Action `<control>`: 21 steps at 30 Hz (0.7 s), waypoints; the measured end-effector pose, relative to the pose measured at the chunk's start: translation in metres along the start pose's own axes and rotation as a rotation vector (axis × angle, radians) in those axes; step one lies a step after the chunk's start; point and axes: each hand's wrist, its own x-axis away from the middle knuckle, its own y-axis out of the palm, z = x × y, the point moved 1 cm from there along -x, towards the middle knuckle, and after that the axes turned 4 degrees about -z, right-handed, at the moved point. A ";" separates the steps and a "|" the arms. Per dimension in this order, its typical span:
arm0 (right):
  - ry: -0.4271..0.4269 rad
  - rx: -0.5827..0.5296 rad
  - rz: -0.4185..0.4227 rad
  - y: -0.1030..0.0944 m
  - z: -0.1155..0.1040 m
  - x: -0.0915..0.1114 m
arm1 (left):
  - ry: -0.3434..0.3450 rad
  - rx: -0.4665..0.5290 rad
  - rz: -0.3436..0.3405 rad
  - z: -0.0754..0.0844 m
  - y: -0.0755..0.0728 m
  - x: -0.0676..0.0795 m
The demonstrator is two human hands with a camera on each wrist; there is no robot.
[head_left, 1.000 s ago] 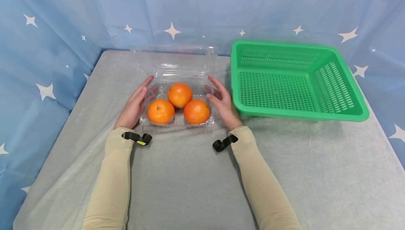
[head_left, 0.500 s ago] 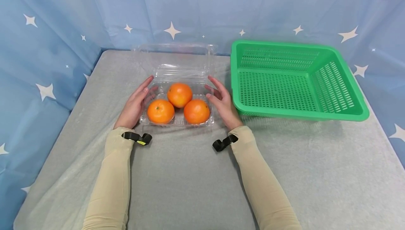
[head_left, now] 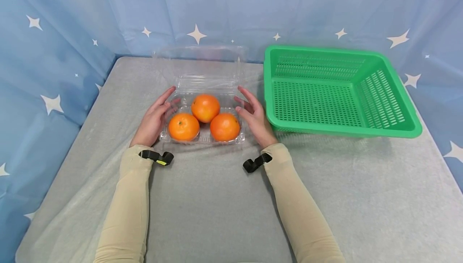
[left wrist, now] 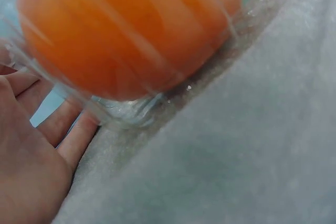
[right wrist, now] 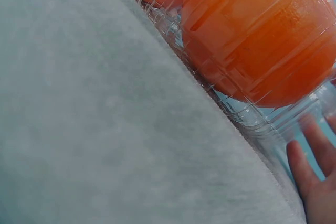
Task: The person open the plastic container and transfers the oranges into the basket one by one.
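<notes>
Three oranges sit in a clear plastic clamshell box (head_left: 204, 139): one orange (head_left: 205, 108) at the back, another (head_left: 183, 127) front left, and a third orange (head_left: 225, 128) front right. Raised behind them is the box's transparent lid (head_left: 206, 80). My left hand (head_left: 152, 120) lies along the left side of the box, its fingers extended and spread. On the opposite side, my right hand (head_left: 256, 118) has its fingers reaching forward along the wall. Both wrist views show fingertips right at the clear plastic, some seen through it.
A green perforated basket (head_left: 318, 104) stands to the right of the box, close by my right hand. Grey cloth (head_left: 209, 206) covers the table. Behind and to the left hangs a blue curtain (head_left: 217, 9) with white stars.
The lid's top edge has shifted slightly upward in the head view. Both hands, the oranges and the basket keep their places.
</notes>
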 end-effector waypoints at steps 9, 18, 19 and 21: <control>0.001 0.001 -0.004 0.001 -0.001 0.000 | 0.002 -0.001 -0.009 0.011 0.008 0.004; 0.008 0.002 -0.002 0.000 0.000 0.000 | 0.001 0.015 -0.002 0.009 0.007 0.003; 0.008 0.001 -0.002 0.000 0.000 0.000 | 0.000 0.021 0.000 0.008 0.006 0.002; 0.005 0.000 -0.003 0.000 0.000 0.000 | -0.001 0.028 0.002 0.005 0.004 0.002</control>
